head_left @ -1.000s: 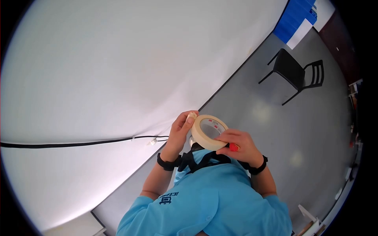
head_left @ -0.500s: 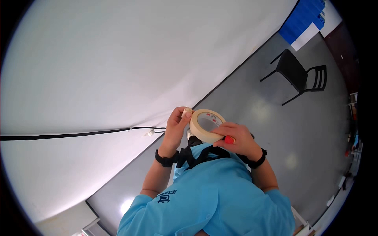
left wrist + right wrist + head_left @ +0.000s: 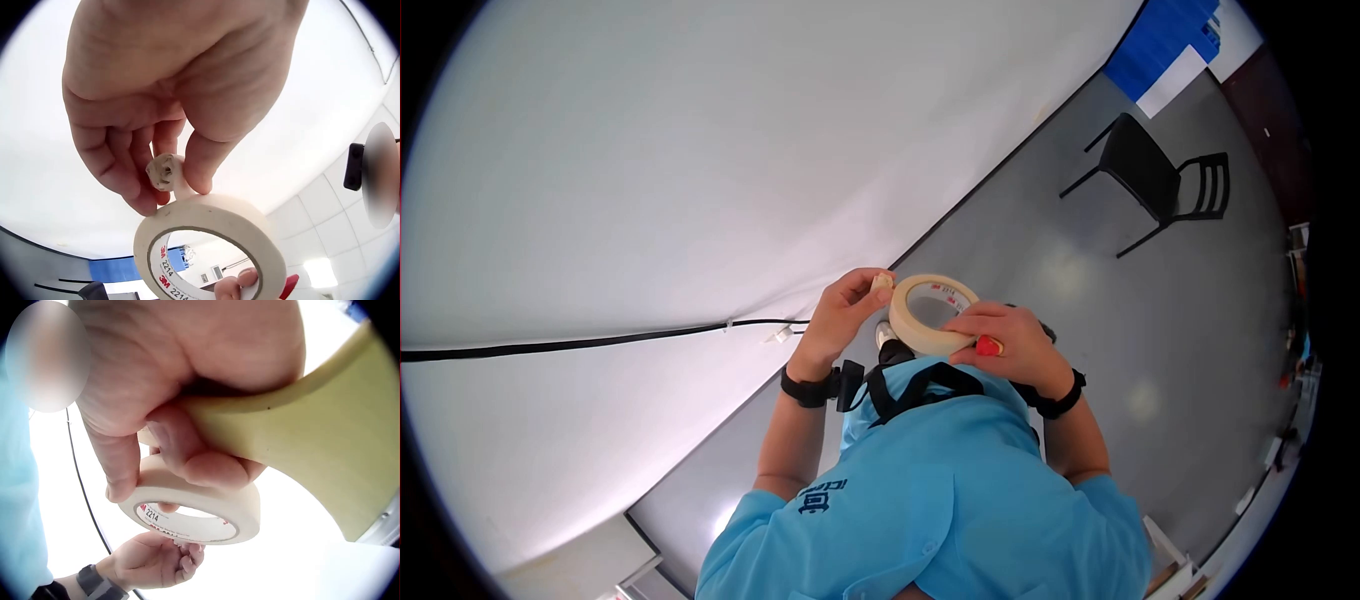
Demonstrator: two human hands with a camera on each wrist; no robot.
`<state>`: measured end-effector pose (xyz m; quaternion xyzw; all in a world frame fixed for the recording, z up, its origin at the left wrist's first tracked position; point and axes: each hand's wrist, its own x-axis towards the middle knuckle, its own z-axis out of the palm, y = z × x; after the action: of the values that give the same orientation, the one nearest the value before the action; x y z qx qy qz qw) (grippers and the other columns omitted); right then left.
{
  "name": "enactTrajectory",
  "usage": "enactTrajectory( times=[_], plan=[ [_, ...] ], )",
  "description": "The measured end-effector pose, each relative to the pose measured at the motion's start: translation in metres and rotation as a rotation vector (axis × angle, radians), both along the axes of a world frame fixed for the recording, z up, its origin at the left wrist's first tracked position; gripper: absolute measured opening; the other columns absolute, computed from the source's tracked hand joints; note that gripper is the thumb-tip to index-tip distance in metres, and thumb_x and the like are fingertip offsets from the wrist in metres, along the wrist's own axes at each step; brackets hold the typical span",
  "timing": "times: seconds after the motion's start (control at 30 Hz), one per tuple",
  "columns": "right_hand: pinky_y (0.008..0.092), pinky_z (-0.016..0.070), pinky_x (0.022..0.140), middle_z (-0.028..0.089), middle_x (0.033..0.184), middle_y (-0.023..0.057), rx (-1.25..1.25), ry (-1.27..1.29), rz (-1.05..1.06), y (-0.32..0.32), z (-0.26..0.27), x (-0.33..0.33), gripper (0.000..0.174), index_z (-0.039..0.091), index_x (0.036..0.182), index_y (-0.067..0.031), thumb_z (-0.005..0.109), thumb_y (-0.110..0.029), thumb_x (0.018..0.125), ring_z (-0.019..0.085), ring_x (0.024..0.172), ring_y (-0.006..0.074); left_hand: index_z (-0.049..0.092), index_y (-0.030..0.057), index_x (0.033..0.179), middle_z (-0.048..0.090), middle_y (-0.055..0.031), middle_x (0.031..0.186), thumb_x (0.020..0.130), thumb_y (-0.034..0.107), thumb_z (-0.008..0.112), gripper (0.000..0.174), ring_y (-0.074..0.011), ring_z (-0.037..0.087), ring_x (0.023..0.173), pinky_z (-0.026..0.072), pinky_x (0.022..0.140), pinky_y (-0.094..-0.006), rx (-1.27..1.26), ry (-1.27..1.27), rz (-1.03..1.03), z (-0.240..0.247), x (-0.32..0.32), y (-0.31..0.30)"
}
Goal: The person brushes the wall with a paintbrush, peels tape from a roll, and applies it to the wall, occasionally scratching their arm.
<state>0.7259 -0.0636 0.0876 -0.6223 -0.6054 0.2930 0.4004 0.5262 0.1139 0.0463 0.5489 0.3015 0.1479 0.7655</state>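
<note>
My left hand (image 3: 838, 315) pinches a small rolled-up wad of masking tape (image 3: 164, 172) between thumb and fingers. From the wad a short strip (image 3: 181, 185) runs down to the roll of masking tape (image 3: 912, 334), whose core is printed 3M 2214. My right hand (image 3: 1018, 345) grips that roll at its near right side, some fingertips inside the ring. The same hand also holds a paintbrush with a pale yellow handle (image 3: 306, 422). Its red handle end (image 3: 988, 346) sticks out beside the thumb, and a metal ferrule (image 3: 382, 525) shows at the right wrist view's edge.
A white wall (image 3: 650, 180) stands close on the left, with a black cable (image 3: 600, 340) along it. A black chair (image 3: 1142, 170) stands on the grey floor (image 3: 1060, 290) to the right. Blue panels (image 3: 1155, 45) are at the far corner.
Both hands and the tape roll sit slightly higher in the head view. The left wrist has turned a little, showing more of its camera. Both grips are the same.
</note>
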Motion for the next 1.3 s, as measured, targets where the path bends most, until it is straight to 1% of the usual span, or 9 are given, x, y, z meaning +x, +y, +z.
enactTrajectory(
  times=[0.23, 0.53, 0.63, 0.7, 0.8, 0.83, 1.07, 1.13, 1.3],
  plan=[
    [0.0315, 0.0527, 0.067, 0.069, 0.094, 0.0041, -0.065, -0.074, 0.01, -0.004, -0.003, -0.001, 0.034, 0.071, 0.104, -0.0167, 0.077, -0.034, 0.075, 0.066, 0.078, 0.0236, 0.059, -0.0016, 0.116, 0.065, -0.0059, 0.103, 0.093, 0.016, 0.066, 0.03, -0.013, 0.061, 0.096, 0.0494, 0.087, -0.0272, 0.075, 0.036, -0.105, -0.013, -0.003, 0.006],
    [0.0348, 0.053, 0.07, 0.067, 0.095, 0.0079, -0.162, -0.201, -0.104, 0.005, -0.008, -0.01, 0.037, 0.07, 0.105, -0.0154, 0.073, -0.04, 0.078, 0.066, 0.082, 0.0277, 0.058, -0.0001, 0.11, 0.067, -0.0061, 0.093, 0.093, 0.014, 0.062, 0.023, -0.0096, 0.064, 0.078, 0.0518, 0.07, -0.0254, 0.412, 0.341, 0.079, -0.017, 0.027, -0.01],
    [0.0357, 0.0526, 0.07, 0.066, 0.094, 0.0075, -0.238, -0.219, -0.149, 0.01, -0.012, -0.017, 0.036, 0.069, 0.106, -0.0158, 0.071, -0.041, 0.08, 0.065, 0.082, 0.0278, 0.059, 0.0038, 0.11, 0.067, -0.0062, 0.092, 0.092, 0.018, 0.062, 0.023, -0.0126, 0.065, 0.073, 0.051, 0.065, -0.0268, 0.604, 0.517, 0.17, -0.016, 0.036, -0.016],
    [0.036, 0.0525, 0.07, 0.066, 0.095, 0.0072, -0.25, -0.216, -0.183, 0.014, -0.017, -0.023, 0.035, 0.069, 0.106, -0.0159, 0.07, -0.04, 0.081, 0.065, 0.083, 0.0281, 0.06, 0.0082, 0.109, 0.067, -0.0068, 0.095, 0.091, 0.022, 0.062, 0.023, -0.0201, 0.066, 0.072, 0.0508, 0.062, -0.0309, 1.043, 0.559, 0.265, -0.027, 0.04, -0.017],
    [0.0367, 0.0516, 0.065, 0.064, 0.092, 0.0053, -0.239, -0.257, -0.252, 0.018, -0.03, -0.032, 0.03, 0.068, 0.106, -0.0178, 0.066, -0.039, 0.084, 0.065, 0.078, 0.0268, 0.059, 0.0094, 0.107, 0.067, -0.0087, 0.098, 0.09, 0.022, 0.062, 0.021, -0.0275, 0.066, 0.073, 0.0511, 0.06, -0.0358, 1.145, 0.603, 0.281, -0.037, 0.043, -0.017],
    [0.037, 0.0507, 0.06, 0.064, 0.089, 0.0036, -0.212, -0.3, -0.282, 0.018, -0.033, -0.033, 0.027, 0.068, 0.105, -0.0196, 0.063, -0.038, 0.086, 0.065, 0.073, 0.0252, 0.059, 0.0094, 0.107, 0.067, -0.0087, 0.098, 0.09, 0.022, 0.062, 0.021, -0.0275, 0.066, 0.073, 0.0511, 0.06, -0.0358, 1.142, 0.6, 0.273, -0.038, 0.045, -0.018],
    [0.0386, 0.0515, 0.061, 0.064, 0.089, 0.0042, -0.284, -0.331, -0.339, 0.024, -0.043, -0.036, 0.028, 0.068, 0.106, -0.0184, 0.063, -0.037, 0.086, 0.066, 0.075, 0.0272, 0.057, 0.0098, 0.106, 0.065, -0.0095, 0.099, 0.09, 0.022, 0.061, 0.02, -0.0322, 0.065, 0.078, 0.0513, 0.061, -0.0397, 1.164, 0.701, 0.278, -0.047, 0.058, -0.026],
    [0.0387, 0.0533, 0.071, 0.065, 0.1, 0.0059, -0.467, -0.247, -0.347, 0.032, -0.044, -0.032, 0.035, 0.068, 0.111, -0.0171, 0.063, -0.041, 0.086, 0.066, 0.086, 0.0286, 0.057, 0.0096, 0.106, 0.065, -0.0098, 0.099, 0.09, 0.023, 0.061, 0.021, -0.0327, 0.065, 0.08, 0.0514, 0.063, -0.0404, 1.14, 0.7, 0.271, -0.055, 0.059, -0.024],
    [0.0398, 0.0526, 0.067, 0.064, 0.093, 0.0066, -0.331, -0.312, -0.358, 0.041, -0.077, -0.028, 0.028, 0.069, 0.104, -0.0186, 0.064, -0.038, 0.085, 0.066, 0.08, 0.0286, 0.056, 0.0096, 0.109, 0.065, -0.0122, 0.104, 0.092, 0.025, 0.058, 0.023, -0.0349, 0.063, 0.091, 0.0504, 0.073, -0.0433, 1.0, 0.624, 0.218, -0.075, 0.05, -0.015]
  ],
)
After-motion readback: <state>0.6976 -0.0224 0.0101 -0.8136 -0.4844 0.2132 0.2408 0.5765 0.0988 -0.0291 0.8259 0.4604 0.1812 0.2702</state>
